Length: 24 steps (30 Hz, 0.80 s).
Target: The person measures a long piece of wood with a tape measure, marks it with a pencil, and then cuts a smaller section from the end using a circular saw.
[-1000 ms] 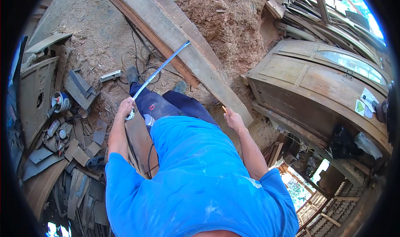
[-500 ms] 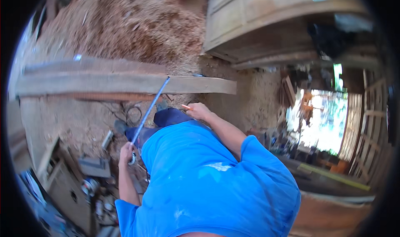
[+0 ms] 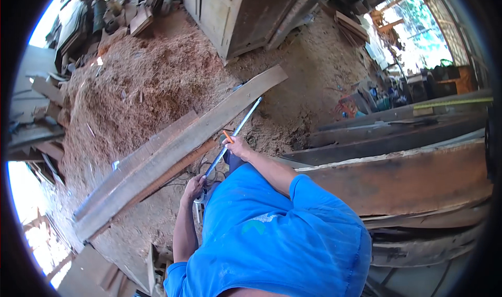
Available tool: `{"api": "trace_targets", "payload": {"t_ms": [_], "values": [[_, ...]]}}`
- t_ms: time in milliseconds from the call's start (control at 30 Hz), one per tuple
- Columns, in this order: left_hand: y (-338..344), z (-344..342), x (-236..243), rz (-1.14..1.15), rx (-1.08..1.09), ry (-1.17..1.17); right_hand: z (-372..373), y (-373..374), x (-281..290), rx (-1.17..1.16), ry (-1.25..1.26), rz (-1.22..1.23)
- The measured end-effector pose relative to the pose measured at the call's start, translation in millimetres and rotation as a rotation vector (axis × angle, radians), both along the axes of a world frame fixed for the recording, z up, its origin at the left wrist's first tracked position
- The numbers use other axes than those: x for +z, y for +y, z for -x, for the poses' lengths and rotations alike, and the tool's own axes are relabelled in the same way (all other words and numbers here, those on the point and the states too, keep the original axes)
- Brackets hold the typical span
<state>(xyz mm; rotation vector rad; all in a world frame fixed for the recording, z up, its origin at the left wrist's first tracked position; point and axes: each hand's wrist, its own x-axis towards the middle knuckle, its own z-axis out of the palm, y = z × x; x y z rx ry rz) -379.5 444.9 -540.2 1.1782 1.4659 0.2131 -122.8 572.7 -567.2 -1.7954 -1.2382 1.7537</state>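
My left hand [image 3: 194, 187] is closed around a tape measure, its case mostly hidden by the fingers. The pale blue blade [image 3: 244, 121] runs out toward the upper right, its tip just off the near edge of a long wooden plank [image 3: 175, 144]. My right hand [image 3: 239, 147] pinches an orange pencil [image 3: 228, 136] pointing up and left. The blade passes right by this hand; whether the fingers touch it I cannot tell. Both hands are on the near side of the plank, in front of my blue shirt.
A heap of sawdust [image 3: 151, 83] spreads beyond the plank. Behind it stands a wooden cabinet [image 3: 230, 15]. Thick timber slabs [image 3: 408, 184] are stacked at the right, with a yellow strip [image 3: 455, 106] above them. Scrap wood [image 3: 141, 20] is piled at the far left.
My view has turned, so the plank now slants. The blade's tip has gone from the plank's surface to beside its near edge. My right hand, still with the pencil, is now by the blade.
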Motion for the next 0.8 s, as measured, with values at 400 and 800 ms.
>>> {"api": "trace_targets", "payload": {"t_ms": [400,800], "values": [[116.6,4.9,-56.9,-0.109,-0.094,0.306,-147.6,217.3,-125.6,-0.504,-0.295,-0.128],[216.0,-4.2,-124.5,0.080,-0.192,0.570,-189.2,302.7,-228.2,-0.490,-0.145,-0.087]]}}
